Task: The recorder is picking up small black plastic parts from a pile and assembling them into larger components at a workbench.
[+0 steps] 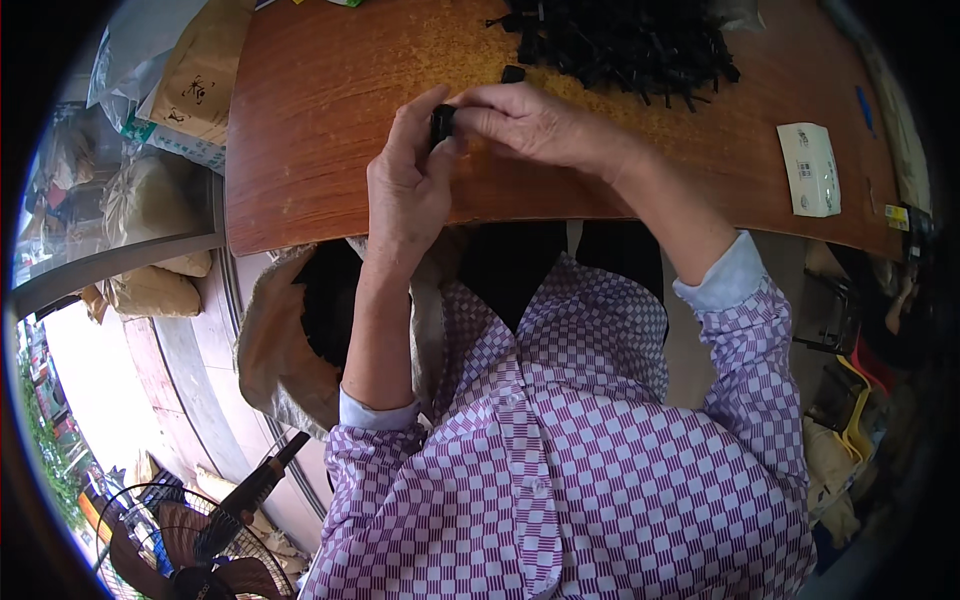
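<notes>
Above the near part of the wooden table (pixel 330 190), my two hands meet around a small black part (pixel 442 122), its exact kind unclear. My left hand (pixel 412 165) grips it between thumb and fingers. From the right, my right hand (pixel 525 122) is closed with thumb and fingertips at the same part; its fingertips are partly hidden. Just beyond my right hand lies another small black piece (pixel 513 74). A large heap of similar black parts (pixel 620 45) covers the far middle of the tabletop.
A white packet (pixel 810 170) lies on the table's right side. Paper and plastic bags (pixel 205 75) stand beyond its left edge. Below the front edge, left of my lap, an open sack (pixel 265 350) holds dark contents. A fan (pixel 190 550) stands at lower left.
</notes>
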### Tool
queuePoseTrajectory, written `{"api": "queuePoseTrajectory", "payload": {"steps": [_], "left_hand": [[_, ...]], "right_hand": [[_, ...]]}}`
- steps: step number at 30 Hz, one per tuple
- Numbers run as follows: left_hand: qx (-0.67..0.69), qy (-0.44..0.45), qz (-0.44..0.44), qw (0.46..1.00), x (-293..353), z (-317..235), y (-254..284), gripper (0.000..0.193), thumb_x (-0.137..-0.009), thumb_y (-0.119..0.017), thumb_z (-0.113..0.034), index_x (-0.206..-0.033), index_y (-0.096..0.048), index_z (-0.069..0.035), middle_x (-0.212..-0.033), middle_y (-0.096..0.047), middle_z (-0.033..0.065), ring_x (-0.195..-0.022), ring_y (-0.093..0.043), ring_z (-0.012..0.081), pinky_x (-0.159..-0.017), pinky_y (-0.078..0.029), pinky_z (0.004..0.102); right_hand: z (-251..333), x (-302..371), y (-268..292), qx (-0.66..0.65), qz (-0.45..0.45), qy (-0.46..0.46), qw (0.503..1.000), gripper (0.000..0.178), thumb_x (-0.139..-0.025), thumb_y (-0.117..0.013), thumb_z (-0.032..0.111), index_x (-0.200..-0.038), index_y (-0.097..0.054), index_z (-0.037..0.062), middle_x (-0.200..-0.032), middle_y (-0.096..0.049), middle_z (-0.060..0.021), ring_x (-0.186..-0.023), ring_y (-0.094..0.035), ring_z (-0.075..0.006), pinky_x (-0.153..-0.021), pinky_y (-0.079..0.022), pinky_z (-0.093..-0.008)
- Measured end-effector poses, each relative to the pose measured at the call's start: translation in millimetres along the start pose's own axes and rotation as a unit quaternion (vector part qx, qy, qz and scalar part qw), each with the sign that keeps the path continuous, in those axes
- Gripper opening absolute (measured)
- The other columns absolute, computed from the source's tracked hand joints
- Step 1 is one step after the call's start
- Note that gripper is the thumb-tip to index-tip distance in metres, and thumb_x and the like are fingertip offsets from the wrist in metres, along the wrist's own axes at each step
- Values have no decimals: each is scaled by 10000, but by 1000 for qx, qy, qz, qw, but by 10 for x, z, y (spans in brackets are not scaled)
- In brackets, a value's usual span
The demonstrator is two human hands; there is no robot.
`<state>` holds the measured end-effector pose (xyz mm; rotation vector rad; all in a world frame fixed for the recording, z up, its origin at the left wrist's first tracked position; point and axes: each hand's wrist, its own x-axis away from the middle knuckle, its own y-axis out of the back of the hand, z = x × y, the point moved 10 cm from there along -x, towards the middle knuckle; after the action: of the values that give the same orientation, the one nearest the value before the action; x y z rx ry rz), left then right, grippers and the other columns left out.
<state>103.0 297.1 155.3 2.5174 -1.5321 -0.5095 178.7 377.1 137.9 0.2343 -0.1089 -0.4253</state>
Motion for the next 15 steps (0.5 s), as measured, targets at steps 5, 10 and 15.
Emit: {"api": "queuePoseTrajectory", "payload": {"steps": [5, 10, 15], "left_hand": [[365, 192, 3, 911, 63, 252, -8, 220, -946, -500, -90, -1163, -505, -53, -895, -636, 87, -852, -649, 225, -725, -522, 288], [465, 288, 5, 837, 163, 424, -277, 104, -957, -520, -190, -937, -519, -88, -850, -606, 69, -742, -603, 174, -621, -488, 262], [335, 233, -11, 913, 92, 327, -248, 218, -920, -598, -229, -981, -555, -25, -876, -593, 54, -653, -552, 95, -519, -396, 197]], "right_hand": [[157, 9, 442, 388, -98, -22, 916, 306, -930, -542, 340, -960, -545, 35, -611, -564, -78, -579, -585, -171, -533, -457, -325], [132, -44, 415, 481, -164, -4, 861, 252, -928, -553, 280, -903, -510, 33, -641, -602, -121, -612, -620, -248, -540, -472, -373], [28, 1, 542, 186, -197, 51, 961, 241, -939, -551, 285, -883, -558, 50, -605, -533, -15, -567, -535, -108, -510, -427, -267]]}}
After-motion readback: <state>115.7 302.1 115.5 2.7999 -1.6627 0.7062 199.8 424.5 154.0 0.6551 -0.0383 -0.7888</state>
